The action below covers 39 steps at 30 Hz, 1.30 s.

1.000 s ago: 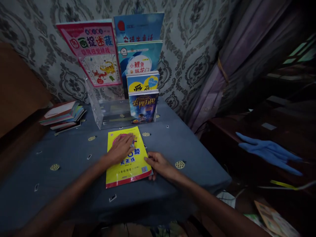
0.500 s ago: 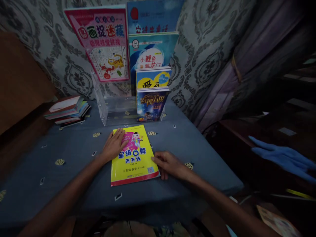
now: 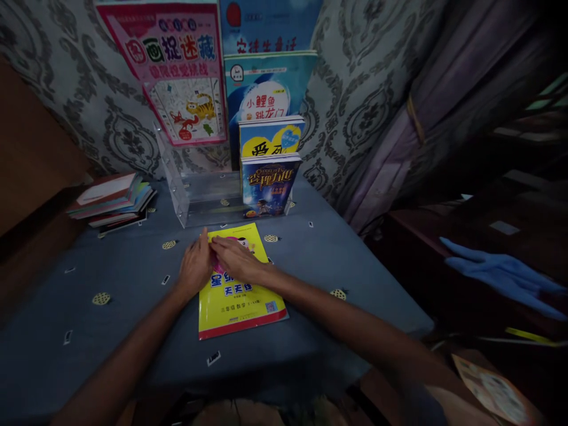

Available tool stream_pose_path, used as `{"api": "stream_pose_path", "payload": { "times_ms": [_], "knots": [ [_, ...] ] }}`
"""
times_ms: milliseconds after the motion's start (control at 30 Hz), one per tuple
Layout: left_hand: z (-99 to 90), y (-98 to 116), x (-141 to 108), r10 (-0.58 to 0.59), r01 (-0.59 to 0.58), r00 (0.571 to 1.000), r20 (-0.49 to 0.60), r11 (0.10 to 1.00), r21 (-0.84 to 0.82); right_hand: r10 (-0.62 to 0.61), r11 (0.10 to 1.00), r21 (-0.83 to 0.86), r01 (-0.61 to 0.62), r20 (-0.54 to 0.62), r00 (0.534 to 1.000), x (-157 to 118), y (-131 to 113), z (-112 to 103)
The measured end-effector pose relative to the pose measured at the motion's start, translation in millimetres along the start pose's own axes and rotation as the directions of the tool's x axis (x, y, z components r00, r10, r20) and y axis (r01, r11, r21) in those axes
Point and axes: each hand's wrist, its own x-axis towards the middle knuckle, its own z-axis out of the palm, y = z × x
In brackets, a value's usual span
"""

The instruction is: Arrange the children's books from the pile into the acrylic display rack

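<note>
A yellow workbook [image 3: 248,302] with a red bottom strip lies closed and face up on the blue-grey tablecloth. My left hand [image 3: 196,266] rests at its upper left edge, fingers stretched out and close together. Across the upper cover lies my right hand [image 3: 235,258], fingers extended towards the left and their tips touching or nearly touching my left hand. Together they hide part of the pink picture and the title. Neither hand lifts the workbook.
Behind the workbook, a clear acrylic rack [image 3: 181,201] holds a pink book [image 3: 177,77], a teal book [image 3: 266,77] and a dark blue book [image 3: 268,186]. Stacked books [image 3: 110,198] sit at the back left. A blue glove [image 3: 501,272] lies at the right.
My right hand has moved from the workbook's lower right edge up and left onto its upper cover. My left hand has shifted slightly left, towards the edge. The view has shifted a little.
</note>
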Motion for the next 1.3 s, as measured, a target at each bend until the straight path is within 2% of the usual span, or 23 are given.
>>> {"api": "stream_pose_path", "payload": {
  "times_ms": [133, 267, 467, 667, 800, 967, 1100, 1300],
  "knots": [
    [1.2, -3, 0, 0.043, -0.044, 0.998, -0.034, 0.998, -0.042, -0.053, 0.999, -0.008, 0.054, 0.035, 0.998, 23, 11, 17],
    [1.2, -2, 0, 0.069, -0.069, 0.998, -0.011, 0.998, 0.006, -0.019, 0.998, -0.063, 0.02, 0.02, 1.0, 22, 22, 20],
    [1.4, -1, -1, 0.091, -0.09, 0.996, -0.001, 0.992, 0.092, 0.121, 0.986, -0.112, -0.119, 0.01, 0.993, -5, 43, -1],
    [-1.0, 2, -1, 0.1, -0.101, 0.995, 0.014, 0.991, 0.091, 0.255, 0.963, -0.086, -0.256, -0.031, 0.967, -33, 71, -27],
    [0.6, 1, -1, 0.139, -0.143, 0.989, 0.042, 0.981, 0.128, 0.268, 0.963, 0.023, -0.267, -0.082, 0.96, -37, 88, -29],
    [3.6, -2, 4, 0.164, -0.176, 0.981, 0.104, 0.977, 0.119, 0.294, 0.95, 0.13, -0.283, -0.075, 0.953, -37, 98, -34],
    [5.5, 2, 19, 0.221, -0.239, 0.943, 0.249, 0.97, 0.047, 0.3, 0.943, 0.179, -0.281, -0.092, 0.949, -36, 103, -39],
    [6.6, 24, 40, 0.4, -0.405, 0.834, 0.379, 0.912, -0.072, 0.286, 0.952, 0.141, -0.272, -0.089, 0.954, -33, 107, -34]
  ]
}}
